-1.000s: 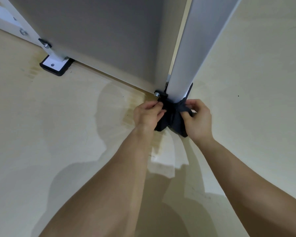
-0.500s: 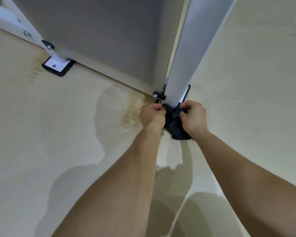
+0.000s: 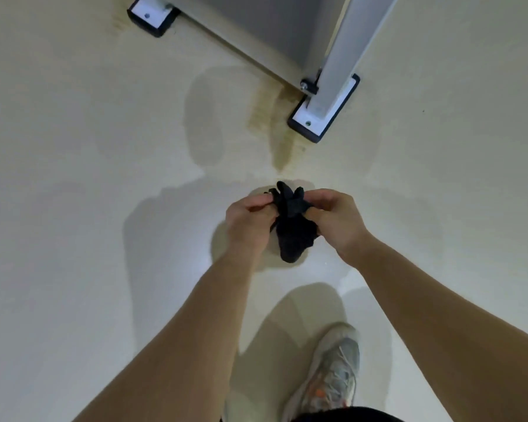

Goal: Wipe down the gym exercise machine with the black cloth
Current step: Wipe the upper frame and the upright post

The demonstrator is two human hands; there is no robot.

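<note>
While both hands hold it up over the pale floor, the black cloth hangs as a crumpled, bunched wad, well short of the machine's near foot plate and touching no part of the frame. Its upper end stands in a few soft peaks above the fingers; its lower end sags to a blunt, rounded point. The fabric looks matte and thick, and its folds are too dark to make out.

The left hand pinches the cloth's upper left edge, fingers curled in toward the thumb. The right hand grips the other side, fingers bent round the bunched top.

From the foot plate, white with a black rim, the white post rises upward. A bolt sits at the post's base, just beyond the plate's far-left edge, where a grey panel meets it. A yellowish stain spreads on the floor just left of the plate. A second foot plate lies well to its left. A pale sneaker stands far nearer the person than the plate, past the cloth.
</note>
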